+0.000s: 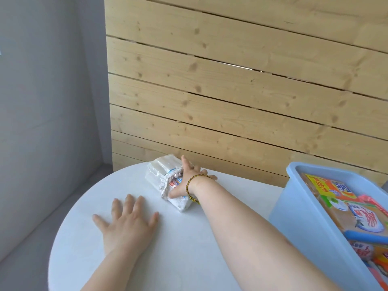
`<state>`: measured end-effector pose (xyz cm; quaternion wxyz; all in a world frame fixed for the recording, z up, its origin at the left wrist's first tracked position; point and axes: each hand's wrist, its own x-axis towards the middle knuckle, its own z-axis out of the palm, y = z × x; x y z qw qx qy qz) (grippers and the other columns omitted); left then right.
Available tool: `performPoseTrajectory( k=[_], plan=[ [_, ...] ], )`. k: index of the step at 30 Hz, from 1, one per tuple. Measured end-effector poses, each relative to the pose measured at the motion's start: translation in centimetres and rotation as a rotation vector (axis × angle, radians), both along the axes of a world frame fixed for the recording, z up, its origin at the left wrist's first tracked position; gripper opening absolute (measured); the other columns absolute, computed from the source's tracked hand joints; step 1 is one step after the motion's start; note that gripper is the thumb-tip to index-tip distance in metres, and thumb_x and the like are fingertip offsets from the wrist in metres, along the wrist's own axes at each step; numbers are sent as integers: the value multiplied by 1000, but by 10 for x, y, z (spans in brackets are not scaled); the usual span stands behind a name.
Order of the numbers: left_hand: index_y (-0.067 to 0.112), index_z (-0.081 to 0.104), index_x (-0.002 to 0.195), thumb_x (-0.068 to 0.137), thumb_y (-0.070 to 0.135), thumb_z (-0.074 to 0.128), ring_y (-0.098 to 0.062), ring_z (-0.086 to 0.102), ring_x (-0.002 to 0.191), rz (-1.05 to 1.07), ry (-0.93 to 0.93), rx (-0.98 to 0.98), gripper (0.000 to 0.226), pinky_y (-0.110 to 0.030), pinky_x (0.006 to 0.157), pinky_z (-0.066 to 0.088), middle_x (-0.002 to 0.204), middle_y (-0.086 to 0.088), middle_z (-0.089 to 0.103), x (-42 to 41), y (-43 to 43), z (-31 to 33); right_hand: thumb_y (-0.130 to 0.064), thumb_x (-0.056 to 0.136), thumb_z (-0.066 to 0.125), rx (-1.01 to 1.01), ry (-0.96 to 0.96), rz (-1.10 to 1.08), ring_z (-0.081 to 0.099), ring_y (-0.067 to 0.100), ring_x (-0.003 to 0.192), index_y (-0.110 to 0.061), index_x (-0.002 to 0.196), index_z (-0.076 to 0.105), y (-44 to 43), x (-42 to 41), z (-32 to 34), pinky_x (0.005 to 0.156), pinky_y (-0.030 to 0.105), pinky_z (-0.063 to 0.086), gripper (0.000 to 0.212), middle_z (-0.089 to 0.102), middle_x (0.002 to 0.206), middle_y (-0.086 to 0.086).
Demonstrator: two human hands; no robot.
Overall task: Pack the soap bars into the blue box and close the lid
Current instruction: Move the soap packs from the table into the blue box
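A pack of white soap bars (162, 173) in crinkled clear wrap lies at the far side of the round white table (189, 238). My right hand (186, 179) lies across the pack, thumb against its near side and fingers over the far side, gripping it on the tabletop. Flat on the table nearer to me rests my left hand (128, 223), fingers spread, holding nothing. The light blue box (304, 223) stands open at the right, holding several wrapped soap bars (365, 221). No lid is in view.
A wooden slat wall (241, 91) rises just behind the table. A grey wall (48, 101) and grey floor are at the left. The blue box runs off the frame's right edge.
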<state>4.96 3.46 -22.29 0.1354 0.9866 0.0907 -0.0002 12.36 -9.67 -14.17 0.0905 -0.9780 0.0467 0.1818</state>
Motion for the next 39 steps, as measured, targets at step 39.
performPoseTrajectory(
  k=[39],
  plan=[
    [25,28,138,88,46,39,-10,36,123,-420,126,-1242,55,-26,101,27,141,5,38,-97,-227,153,-33,55,82,6,-514,133,34,11,128,-35,144,12,-271,-270,140,100,15,24,113,38,139,-8]
  ],
)
